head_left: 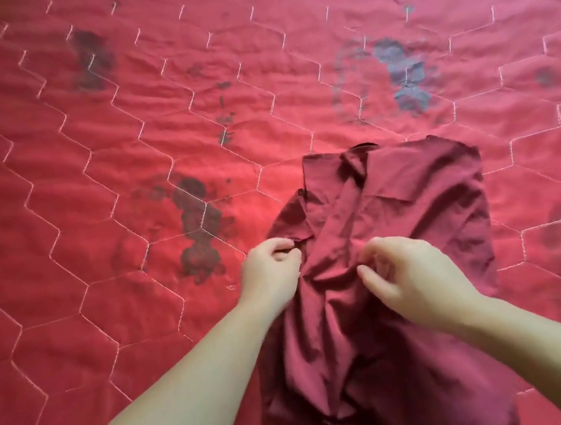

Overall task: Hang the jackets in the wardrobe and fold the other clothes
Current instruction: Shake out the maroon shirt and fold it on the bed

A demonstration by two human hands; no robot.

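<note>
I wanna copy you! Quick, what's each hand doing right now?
Left hand: pinching a fold of the maroon shirt.
Right hand: fingers curled, pinching the shirt's bunched middle.

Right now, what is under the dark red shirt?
The red quilt lies under the shirt, showing all around it. Whatever else lies beneath is covered by cloth.

Red hexagon-quilted bedspread (92,215) under a crumpled maroon garment (400,198).
</note>
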